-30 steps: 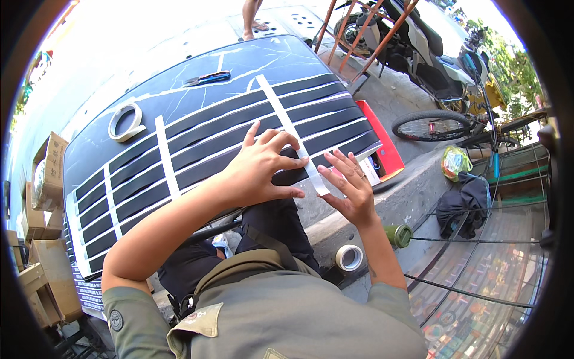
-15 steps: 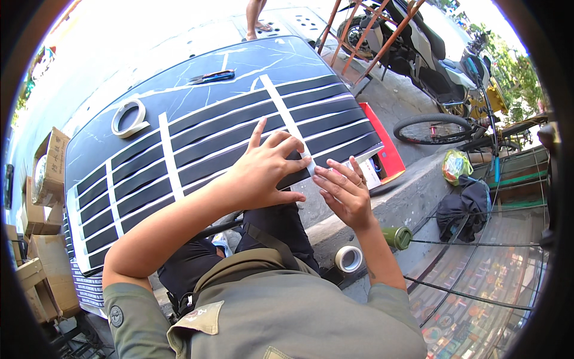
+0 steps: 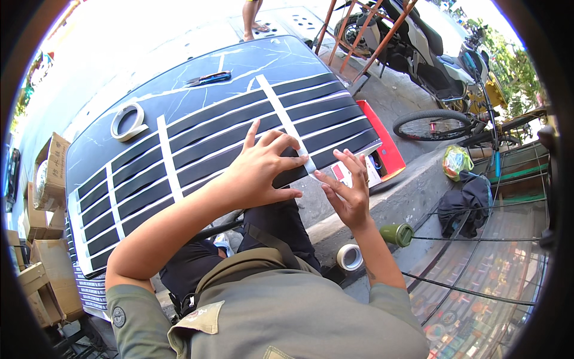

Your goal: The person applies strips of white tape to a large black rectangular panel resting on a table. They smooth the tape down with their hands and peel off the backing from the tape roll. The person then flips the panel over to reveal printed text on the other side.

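Note:
Rows of black strips [image 3: 326, 113] with pale gaps lie across a dark marble-patterned table [image 3: 179, 69]. Several strips of masking tape [image 3: 276, 107] cross them. My left hand [image 3: 266, 160] has its fingers spread, one fingertip touching the near end of the right-hand tape strip. My right hand [image 3: 350, 194] is beside that same tape end, fingers stretched out and apart, with a fingertip at the tape's edge. Whether it grips the tape is hard to see. A roll of masking tape [image 3: 140, 113] lies on the table at the left, and a blue-and-black utility knife [image 3: 209, 79] lies farther back.
By my right forearm are another tape roll [image 3: 357, 257] and a green cylindrical container [image 3: 397, 234]. A red box [image 3: 385, 140] is by the table's right edge. Cardboard boxes [image 3: 57, 263] are stacked at left. A motorcycle [image 3: 427, 60] and bicycle wheel [image 3: 431, 125] stand at right; a person's legs [image 3: 251, 18] show behind.
My right hand's fingers have opened farther apart and lifted slightly beside the tape end. My left hand stays almost in place. The whole view has shifted slightly.

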`<state>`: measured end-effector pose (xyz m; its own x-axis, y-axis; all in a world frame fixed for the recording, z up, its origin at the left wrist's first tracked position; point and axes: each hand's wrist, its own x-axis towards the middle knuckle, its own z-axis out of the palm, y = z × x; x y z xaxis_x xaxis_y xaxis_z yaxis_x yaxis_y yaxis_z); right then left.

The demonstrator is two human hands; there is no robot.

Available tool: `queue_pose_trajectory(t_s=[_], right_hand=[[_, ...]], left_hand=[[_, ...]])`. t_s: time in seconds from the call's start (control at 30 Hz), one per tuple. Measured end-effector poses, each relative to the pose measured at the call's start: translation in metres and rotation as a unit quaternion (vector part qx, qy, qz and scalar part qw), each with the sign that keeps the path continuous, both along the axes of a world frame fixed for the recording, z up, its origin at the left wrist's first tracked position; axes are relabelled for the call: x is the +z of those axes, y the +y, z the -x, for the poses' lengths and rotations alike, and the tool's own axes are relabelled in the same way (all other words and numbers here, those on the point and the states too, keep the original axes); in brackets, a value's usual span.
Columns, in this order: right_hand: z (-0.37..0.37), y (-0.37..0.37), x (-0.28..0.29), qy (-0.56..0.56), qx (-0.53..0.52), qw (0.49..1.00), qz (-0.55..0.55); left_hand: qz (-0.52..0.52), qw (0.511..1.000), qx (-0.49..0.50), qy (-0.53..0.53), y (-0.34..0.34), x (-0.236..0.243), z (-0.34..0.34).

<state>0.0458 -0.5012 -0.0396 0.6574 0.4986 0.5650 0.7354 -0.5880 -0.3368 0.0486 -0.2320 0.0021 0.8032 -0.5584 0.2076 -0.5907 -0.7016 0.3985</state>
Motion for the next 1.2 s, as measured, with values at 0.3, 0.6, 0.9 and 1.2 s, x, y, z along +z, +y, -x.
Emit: queue_pose_trajectory(t_s=[0.3, 0.6, 0.9, 1.2], right_hand=[[0.005, -0.002, 0.018, -0.073, -0.015, 0.995, 0.06], [-0.014, -0.002, 0.048, -0.024, 0.029, 0.999, -0.026], [-0.047, 0.014, 0.05, 0.052, 0.102, 0.993, 0.041], [-0.044, 0.021, 0.041, -0.182, 0.092, 0.975, 0.09]], left_hand=[[-0.001, 0.996, 0.03, -0.088, -0.013, 0.001, 0.011], [0.051, 0.975, 0.006, -0.218, -0.016, 0.002, 0.012], [0.083, 0.973, -0.004, -0.216, -0.016, 0.004, 0.009], [0.089, 0.969, -0.008, -0.231, -0.017, 0.007, 0.008]])
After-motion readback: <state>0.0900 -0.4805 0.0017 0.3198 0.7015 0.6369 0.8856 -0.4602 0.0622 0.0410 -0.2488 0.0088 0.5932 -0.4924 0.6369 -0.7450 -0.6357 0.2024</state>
